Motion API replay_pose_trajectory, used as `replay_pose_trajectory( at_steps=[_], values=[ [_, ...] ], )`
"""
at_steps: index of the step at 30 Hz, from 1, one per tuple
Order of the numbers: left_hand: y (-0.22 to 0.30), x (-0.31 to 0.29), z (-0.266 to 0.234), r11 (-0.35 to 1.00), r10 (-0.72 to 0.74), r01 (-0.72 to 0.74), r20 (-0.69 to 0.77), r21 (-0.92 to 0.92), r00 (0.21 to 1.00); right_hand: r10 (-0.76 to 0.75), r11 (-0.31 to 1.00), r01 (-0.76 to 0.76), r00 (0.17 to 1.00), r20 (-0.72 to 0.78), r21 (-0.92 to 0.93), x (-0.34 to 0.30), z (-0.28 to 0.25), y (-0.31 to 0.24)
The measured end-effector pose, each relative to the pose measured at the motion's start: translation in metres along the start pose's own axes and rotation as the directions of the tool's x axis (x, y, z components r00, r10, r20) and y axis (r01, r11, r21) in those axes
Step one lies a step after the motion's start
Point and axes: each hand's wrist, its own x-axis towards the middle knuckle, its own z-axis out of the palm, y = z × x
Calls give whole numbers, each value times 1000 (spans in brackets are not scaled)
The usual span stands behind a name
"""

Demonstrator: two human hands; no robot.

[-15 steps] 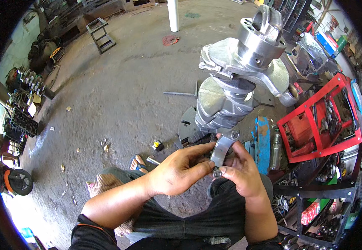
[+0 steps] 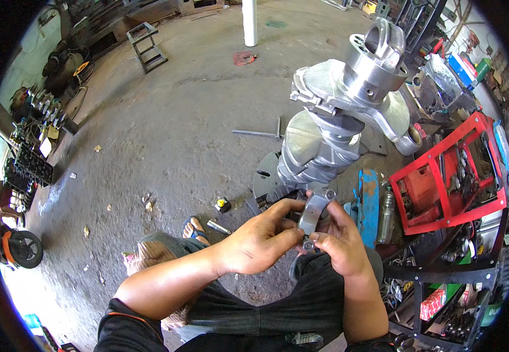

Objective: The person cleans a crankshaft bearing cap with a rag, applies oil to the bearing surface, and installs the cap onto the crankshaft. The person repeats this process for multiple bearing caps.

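Observation:
Between both hands I hold a curved metal connecting rod cap (image 2: 309, 218), with a bolt at each end. My left hand (image 2: 257, 240) grips its left side, the thumb pressed near the lower bolt. From the right, my right hand (image 2: 343, 245) closes on the same cap, its thumb by the lower bolt and fingers behind. Just beyond my hands a large crankshaft (image 2: 302, 139) stands upright. On its upper part sits a connecting rod (image 2: 377, 120), its small end pointing right and toward me.
To the right are a red metal tool rack (image 2: 445, 223), a blue steel piece (image 2: 369, 205) and a clear bottle (image 2: 386, 214). A metal tube (image 2: 218, 227) and a yellow-topped item (image 2: 223, 204) lie near my foot. A white post (image 2: 250, 23) stands farther off.
The view has shifted slightly, so the crankshaft appears a little lower and farther right. Both hands keep their hold on the cap, with little visible movement.

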Motion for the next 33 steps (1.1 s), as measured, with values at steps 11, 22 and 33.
replay_pose_trajectory(
  at_steps=[11, 22, 33],
  values=[
    [3, 0, 3, 996, 34, -37, -39, -87, 999, -48, 999, 48, 999, -13, 1, -1, 6, -3],
    [8, -5, -3, 978, -100, 85, -71, -192, 992, -157, 901, 172, 985, 72, -398, 10, 11, 12],
    [84, -107, 3, 811, 337, -46, -400, 584, 852, -463, 808, 434, 886, 25, -398, -8, 19, 4]
  ],
)
